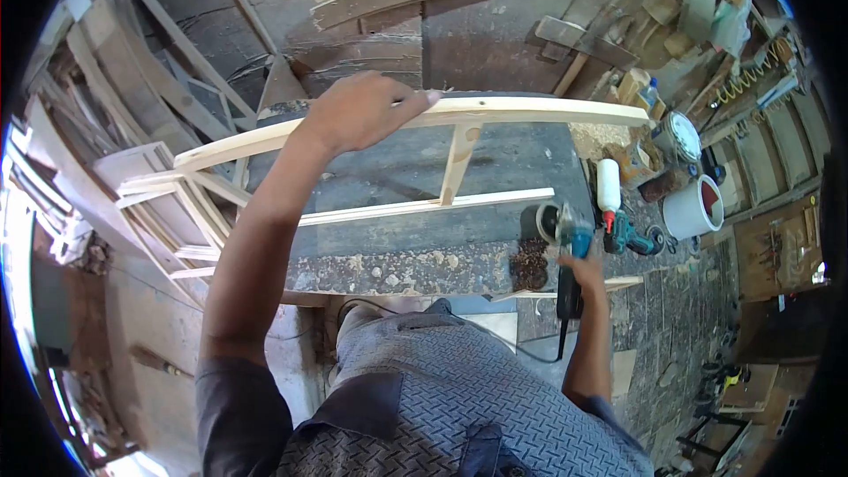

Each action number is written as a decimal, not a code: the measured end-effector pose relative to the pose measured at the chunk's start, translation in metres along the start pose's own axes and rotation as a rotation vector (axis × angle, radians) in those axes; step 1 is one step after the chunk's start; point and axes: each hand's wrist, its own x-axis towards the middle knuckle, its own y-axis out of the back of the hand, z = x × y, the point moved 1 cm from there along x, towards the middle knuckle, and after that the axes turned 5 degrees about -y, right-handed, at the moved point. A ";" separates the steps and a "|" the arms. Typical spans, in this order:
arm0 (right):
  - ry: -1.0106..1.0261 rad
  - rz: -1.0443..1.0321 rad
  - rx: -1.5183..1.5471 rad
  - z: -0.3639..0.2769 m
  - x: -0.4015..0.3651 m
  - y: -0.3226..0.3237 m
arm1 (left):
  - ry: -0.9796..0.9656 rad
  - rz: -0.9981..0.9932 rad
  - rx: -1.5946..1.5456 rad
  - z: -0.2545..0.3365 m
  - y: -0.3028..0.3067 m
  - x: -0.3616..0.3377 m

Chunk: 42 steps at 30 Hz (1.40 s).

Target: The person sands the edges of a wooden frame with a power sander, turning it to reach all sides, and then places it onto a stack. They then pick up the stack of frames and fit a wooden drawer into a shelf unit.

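My left hand [358,112] is wrapped over the long curved top rail of a pale wooden frame [548,109], its fingers closed on the wood. A short crosspiece joins this rail to a straight lower rail [495,200]. At the right, my right hand [583,273] is closed round a teal and black angle grinder [572,243], whose round disc points up and left, near the right end of the lower rail. A brown, bristly clump [529,267] lies on the worktable's edge beside the grinder.
The dark worktable [380,247] has a worn edge. To the right stand a white glue bottle [608,184], a teal power tool [634,237], a white bucket [693,208] and a round tin [682,135]. Wooden frames [190,203] lean at the left; a cable hangs below the grinder.
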 end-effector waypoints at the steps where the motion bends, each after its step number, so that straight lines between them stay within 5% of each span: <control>1: -0.017 -0.027 0.065 0.012 -0.011 -0.006 | -0.046 0.014 0.042 -0.001 0.001 -0.001; 5: -0.027 -0.146 0.103 0.011 -0.072 -0.047 | -0.061 -0.076 0.086 -0.014 0.014 -0.018; 11: 0.247 -0.246 -0.176 -0.040 -0.121 -0.144 | -0.142 -0.023 0.070 -0.091 0.041 -0.084; 16: 0.303 -0.226 -0.386 -0.103 -0.117 -0.213 | 0.033 -0.144 0.066 -0.147 0.077 -0.141; 20: 0.314 -0.214 -0.525 -0.124 -0.109 -0.265 | -0.013 -0.031 0.151 -0.192 0.061 -0.163; 21: 0.315 -0.170 -0.566 -0.131 -0.117 -0.278 | -0.141 0.130 0.207 -0.204 0.047 -0.162; 22: 0.325 -0.177 -0.570 -0.139 -0.119 -0.293 | -0.271 0.290 0.264 -0.206 0.046 -0.163; 27: 0.366 -0.242 -0.589 -0.173 -0.158 -0.359 | -0.211 0.117 0.245 -0.202 0.053 -0.163; 42: 0.288 -0.390 -0.752 -0.233 -0.198 -0.417 | -0.253 0.156 0.181 -0.202 0.052 -0.168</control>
